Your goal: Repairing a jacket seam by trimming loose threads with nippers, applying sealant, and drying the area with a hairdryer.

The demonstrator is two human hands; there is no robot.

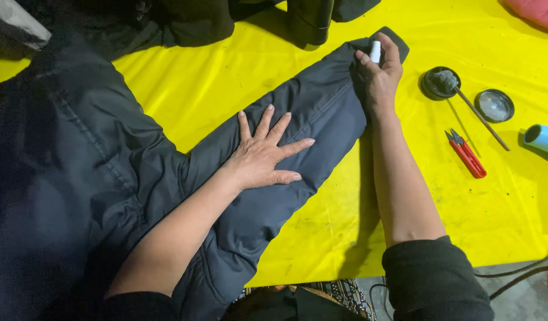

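A dark grey padded jacket (77,178) lies spread on a yellow table cover (214,77), one sleeve (321,113) stretched toward the far right. My left hand (263,154) rests flat on the middle of that sleeve, fingers spread apart. My right hand (379,74) is at the sleeve's cuff end, closed around a small white cylinder (375,52) that sticks up between the fingers and presses near the cuff.
To the right lie a round black dish with a brush (443,83), a round lid (494,105), red thread snips (466,154) and a light blue object (542,138) at the edge. A black cylinder (309,24) and dark cloth (184,21) sit at the back. Cables (517,272) hang at the lower right.
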